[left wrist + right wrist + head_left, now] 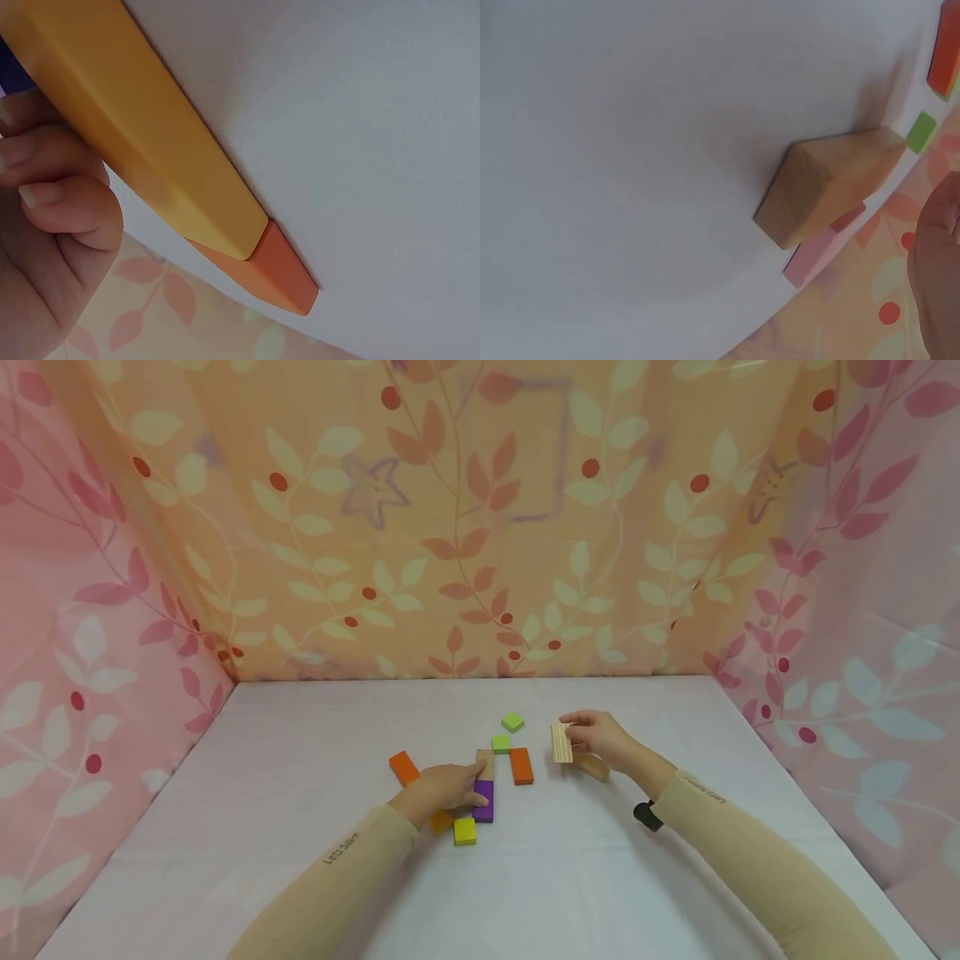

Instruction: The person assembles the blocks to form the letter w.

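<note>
My left hand is over the blocks at the middle of the table. Its thumb lies on a purple block, and its index finger touches the plain wooden block lined up beyond it. In the left wrist view the other fingers are curled beside a yellow-orange block. My right hand holds a pale striped wooden block upright between thumb and fingers, above the table. Below that hand lies another wooden block, larger in the right wrist view.
Two green blocks and an orange block lie between the hands. Another orange block and a yellow block are near the left hand. A pink block shows in the right wrist view. Patterned cloth walls surround the white table.
</note>
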`<state>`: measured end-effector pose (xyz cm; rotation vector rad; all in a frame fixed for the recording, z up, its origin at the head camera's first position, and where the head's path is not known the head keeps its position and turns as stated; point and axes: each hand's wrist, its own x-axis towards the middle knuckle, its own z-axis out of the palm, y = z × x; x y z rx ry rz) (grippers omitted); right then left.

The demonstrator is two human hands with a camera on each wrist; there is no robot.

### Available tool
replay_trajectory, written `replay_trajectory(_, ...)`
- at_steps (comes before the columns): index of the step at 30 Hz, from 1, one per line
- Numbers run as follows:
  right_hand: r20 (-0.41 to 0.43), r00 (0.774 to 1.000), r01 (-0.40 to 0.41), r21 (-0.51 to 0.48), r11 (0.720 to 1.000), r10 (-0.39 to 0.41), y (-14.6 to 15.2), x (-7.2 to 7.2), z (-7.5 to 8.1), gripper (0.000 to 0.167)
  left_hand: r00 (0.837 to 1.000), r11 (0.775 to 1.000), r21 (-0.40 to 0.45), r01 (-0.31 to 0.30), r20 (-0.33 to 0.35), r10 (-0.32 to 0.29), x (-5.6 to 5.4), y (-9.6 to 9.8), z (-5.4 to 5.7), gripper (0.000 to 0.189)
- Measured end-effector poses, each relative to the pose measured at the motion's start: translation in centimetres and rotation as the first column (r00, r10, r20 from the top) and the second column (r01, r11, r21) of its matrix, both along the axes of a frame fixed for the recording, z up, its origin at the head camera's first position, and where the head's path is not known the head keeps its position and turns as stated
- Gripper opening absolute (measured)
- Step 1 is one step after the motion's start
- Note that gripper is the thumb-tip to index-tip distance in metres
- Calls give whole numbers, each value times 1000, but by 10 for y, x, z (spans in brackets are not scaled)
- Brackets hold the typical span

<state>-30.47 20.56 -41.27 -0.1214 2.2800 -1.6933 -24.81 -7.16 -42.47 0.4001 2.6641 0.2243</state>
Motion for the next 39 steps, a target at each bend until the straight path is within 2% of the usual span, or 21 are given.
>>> replay_trajectory(9,42,998,-36,-10,999,36,-2,12,-2,33,1000,1000,-9,0,-2,0,-1,-1,1,77)
replay_trajectory(17,38,988,-154,58,986,152,0,23,2,26,1000,1000,-10,-3,4,3,-1,-1,2,77)
replay_trajectory(21,81,988,-140,85,986,133,-5,30,3,29,1000,1000,-14,-4,2,4,-1,-1,2,77)
replay_trajectory(28,122,974,-203,77,976,193,-12,41,-12,28,1000,1000,-10,0,-1,0,-1,0,1,77)
replay_trajectory(32,89,975,-216,143,966,205,-17,48,-20,24,1000,1000,-9,-2,1,2,-1,0,1,77)
replay_trajectory(35,13,969,-243,213,946,246,-19,52,-26,27,1000,1000,-7,-6,6,6,0,0,2,77)
replay_trajectory(37,-58,952,-276,266,923,301,-18,54,-28,31,1000,1000,-7,-7,9,7,0,0,3,77)
replay_trajectory(39,-115,922,-321,310,895,370,-14,55,-30,37,1000,1000,-6,-10,12,10,0,0,3,78)
